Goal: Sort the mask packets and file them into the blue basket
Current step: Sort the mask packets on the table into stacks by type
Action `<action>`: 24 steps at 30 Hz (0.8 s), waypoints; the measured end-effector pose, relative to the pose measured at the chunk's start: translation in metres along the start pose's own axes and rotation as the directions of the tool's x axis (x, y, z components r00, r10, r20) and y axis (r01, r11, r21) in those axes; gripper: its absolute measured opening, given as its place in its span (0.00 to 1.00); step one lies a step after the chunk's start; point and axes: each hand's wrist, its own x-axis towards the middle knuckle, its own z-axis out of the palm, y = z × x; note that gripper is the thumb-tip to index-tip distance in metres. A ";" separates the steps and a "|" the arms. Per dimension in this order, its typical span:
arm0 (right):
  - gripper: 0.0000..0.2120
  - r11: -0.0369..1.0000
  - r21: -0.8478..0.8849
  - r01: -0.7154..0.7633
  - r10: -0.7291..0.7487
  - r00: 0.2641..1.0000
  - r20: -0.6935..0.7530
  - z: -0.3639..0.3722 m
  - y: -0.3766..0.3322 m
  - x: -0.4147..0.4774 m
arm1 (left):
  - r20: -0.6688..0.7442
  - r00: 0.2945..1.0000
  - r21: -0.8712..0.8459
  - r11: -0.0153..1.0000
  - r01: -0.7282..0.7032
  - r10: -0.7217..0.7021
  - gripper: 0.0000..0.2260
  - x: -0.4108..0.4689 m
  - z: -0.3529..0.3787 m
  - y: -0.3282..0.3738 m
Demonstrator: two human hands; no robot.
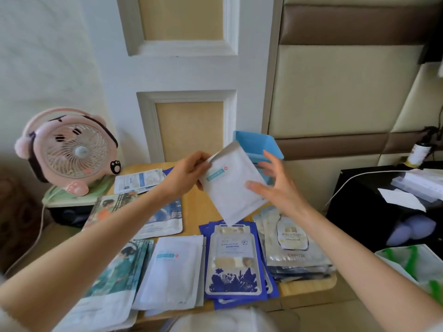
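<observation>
A white mask packet (231, 185) with a teal label hangs tilted above the wooden table (199, 207). My left hand (189, 172) pinches its upper left edge. My right hand (273, 185) holds its right edge, thumb on the front and the fingers spread loosely behind. The blue basket (257, 142) stands just behind the packet, at the table's far edge. Sorted stacks lie in front: white packets (171, 267), blue floral packets (233, 267), silver bird's-nest packets (292, 245) and picture packets (112, 281).
A pink fan (69, 149) stands at the far left. More packets (139, 179) lie near it, and one picture packet (165, 219) lies under my left forearm. A black box (374, 207) with bottles and papers sits on the right.
</observation>
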 end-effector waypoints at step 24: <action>0.16 0.777 -0.579 -0.247 0.564 0.680 0.468 0.132 0.026 -0.025 | 0.027 0.667 0.687 0.498 0.529 -0.745 0.36 -0.120 -0.030 -0.060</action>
